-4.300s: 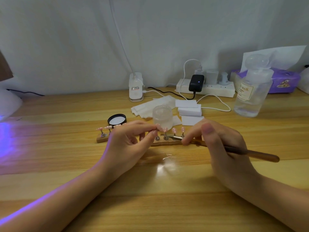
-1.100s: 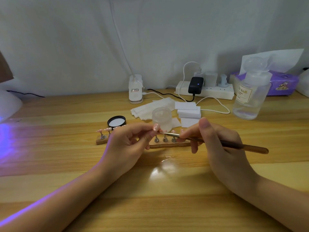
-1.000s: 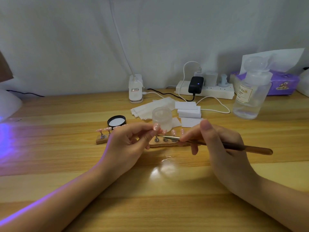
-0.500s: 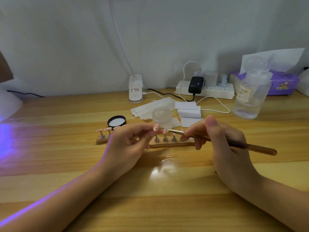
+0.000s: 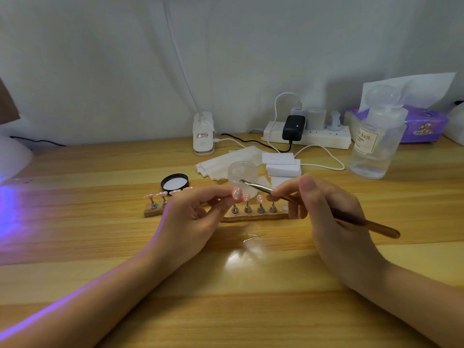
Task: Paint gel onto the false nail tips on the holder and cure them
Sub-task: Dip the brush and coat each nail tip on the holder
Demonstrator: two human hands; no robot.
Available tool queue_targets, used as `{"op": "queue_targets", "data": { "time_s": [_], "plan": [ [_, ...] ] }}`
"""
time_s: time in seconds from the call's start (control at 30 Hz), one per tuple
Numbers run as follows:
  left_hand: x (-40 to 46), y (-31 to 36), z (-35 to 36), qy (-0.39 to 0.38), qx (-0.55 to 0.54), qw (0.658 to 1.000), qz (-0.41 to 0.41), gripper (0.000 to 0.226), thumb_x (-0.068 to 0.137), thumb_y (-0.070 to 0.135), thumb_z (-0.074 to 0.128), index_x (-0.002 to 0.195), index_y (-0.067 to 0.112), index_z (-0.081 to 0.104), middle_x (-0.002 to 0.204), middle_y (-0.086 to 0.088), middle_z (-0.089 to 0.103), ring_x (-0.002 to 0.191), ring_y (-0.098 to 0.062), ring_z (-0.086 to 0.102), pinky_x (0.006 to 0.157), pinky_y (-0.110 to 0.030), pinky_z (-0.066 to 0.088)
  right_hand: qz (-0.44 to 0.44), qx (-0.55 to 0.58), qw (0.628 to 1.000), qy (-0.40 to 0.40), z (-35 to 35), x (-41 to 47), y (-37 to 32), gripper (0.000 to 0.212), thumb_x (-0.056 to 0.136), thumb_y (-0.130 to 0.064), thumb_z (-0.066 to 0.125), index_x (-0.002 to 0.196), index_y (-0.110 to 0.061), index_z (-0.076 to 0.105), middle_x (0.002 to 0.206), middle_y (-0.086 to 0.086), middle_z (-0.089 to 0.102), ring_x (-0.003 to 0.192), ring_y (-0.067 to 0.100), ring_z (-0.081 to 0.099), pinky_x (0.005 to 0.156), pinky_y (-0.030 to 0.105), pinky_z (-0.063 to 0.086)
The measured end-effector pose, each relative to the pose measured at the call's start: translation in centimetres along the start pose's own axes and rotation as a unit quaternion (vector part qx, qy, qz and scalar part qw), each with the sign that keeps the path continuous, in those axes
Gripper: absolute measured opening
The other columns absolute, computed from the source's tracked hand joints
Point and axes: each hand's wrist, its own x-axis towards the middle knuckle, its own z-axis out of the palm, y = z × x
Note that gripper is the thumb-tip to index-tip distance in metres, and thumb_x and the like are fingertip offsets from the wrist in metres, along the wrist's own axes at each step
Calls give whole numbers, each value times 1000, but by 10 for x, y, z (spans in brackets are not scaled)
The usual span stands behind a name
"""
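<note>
At centre frame, I hold one nail tip [image 5: 236,194] pinched between the thumb and fingertips of my left hand [image 5: 193,217], lifted just above the wooden holder [image 5: 253,218]. My right hand [image 5: 326,209] grips the brush [image 5: 326,214] pen-fashion, fingers curled round the ferrule, wooden handle trailing toward 4 o'clock. The brush's long axis runs from 4 o'clock to 10 o'clock, and its bristle end sits in front of the frosted gel jar [image 5: 242,177], just above and to the 1 o'clock side of the held tip; whether the bristles touch the jar's wall I cannot tell. The held tip therefore lies toward 8 o'clock from the bristles, close but apart. The right hand is the nearer one to the jar; the left hand is the one carrying the work piece. On the holder, three tips [image 5: 260,198] stand on metal stands to the right of my left fingertips, and further tips [image 5: 161,194] stand at the holder's left end, toward 9 o'clock. The jar's black lid [image 5: 175,182] lies flat at 10 o'clock from the left hand. I judge the coming move to be a short descent of the bristles along the brush axis onto the held tip. Purple light, at 9 o'clock, spills across the table [image 5: 226,310] from the white lamp [image 5: 12,156], where curing should follow.
</note>
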Motion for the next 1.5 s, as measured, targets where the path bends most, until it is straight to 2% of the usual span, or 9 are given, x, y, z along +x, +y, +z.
{"op": "queue_targets", "data": {
  "time_s": [0.13, 0.3, 0.37, 0.47, 0.57, 0.63, 0.93, 1.3, 1.5],
  "plan": [
    [0, 1, 0, 13, 7, 1000, 2, 23, 79, 15, 60, 101, 18, 67, 86, 7, 71, 71, 0, 62, 59, -16, 49, 6, 31, 999, -15, 1, -3, -1, 39, 89, -37, 35, 73, -20, 67, 70, 6, 63, 57, 5, 54, 56, 16, 43],
    [-1, 2, 0, 12, 14, 1000, -1, 26, 79, 14, 62, 104, 11, 67, 89, 3, 72, 70, -2, 63, 59, -18, 51, -1, 79, 997, 22, 0, -3, -5, 47, 93, -43, 31, 72, -15, 62, 66, 1, 68, 51, 0, 58, 49, 12, 44],
    [-2, 3, 0, 11, 20, 1000, 8, 25, 79, 13, 62, 103, 11, 68, 88, 4, 72, 67, 0, 61, 52, -28, 52, 6, 88, 995, 48, 0, -1, -6, 50, 84, -50, 25, 75, -15, 60, 61, 4, 67, 44, 2, 56, 45, 13, 44],
    [-2, 3, -1, 9, 27, 999, 27, 21, 80, 13, 65, 100, 14, 69, 86, 4, 72, 66, -7, 63, 46, -41, 46, 0, 62, 997, 49, -2, 0, -3, 40, 91, -46, 32, 79, -19, 60, 63, 3, 66, 49, 4, 58, 49, 13, 45],
    [-3, 4, 1, -2, 40, 997, 61, 14, 81, 16, 69, 94, 19, 71, 84, 6, 72, 64, -18, 62, 45, -38, 42, -13, -42, 999, -10, 0, 4, 2, 20, 83, -38, 60, 91, -20, 59, 81, -6, 67, 75, 1, 62, 64, 7, 43],
    [-2, 5, 1, -15, 22, 997, 74, 13, 80, 20, 64, 90, 21, 73, 84, 7, 72, 64, -20, 61, 45, -37, 40, -31, -100, 994, -35, 2, 4, 5, 32, 73, -32, 71, 99, -19, 57, 93, -12, 64, 86, -3, 59, 71, 5, 42],
    [-1, 5, 1, -67, 34, 990, 120, 21, 81, 18, 59, 100, 18, 66, 82, 2, 65, 66, -4, 51, 47, -29, 40, -79, -140, 984, -70, 4, 4, 9, 35, 69, -30, 75, 97, -22, 56, 93, -14, 62, 87, -1, 58, 77, 15, 47],
    [-1, 9, 1, -69, 39, 992, 101, 21, 79, 21, 65, 98, 14, 67, 88, 4, 68, 66, -5, 56, 49, -15, 40, -130, -127, 983, -30, 4, 6, 11, 22, 76, -24, 69, 92, -15, 57, 86, -9, 63, 82, 1, 58, 75, 8, 45],
    [-3, 9, -3, -1, 74, 996, 44, 31, 75, 35, 66, 102, 25, 57, 94, 13, 60, 73, -5, 54, 53, -26, 45, -84, -133, 988, 4, -19, 16, 13, 21, 78, -21, 70, 93, -15, 56, 89, -8, 62, 84, 0, 58, 77, 8, 43]
  ]
}}
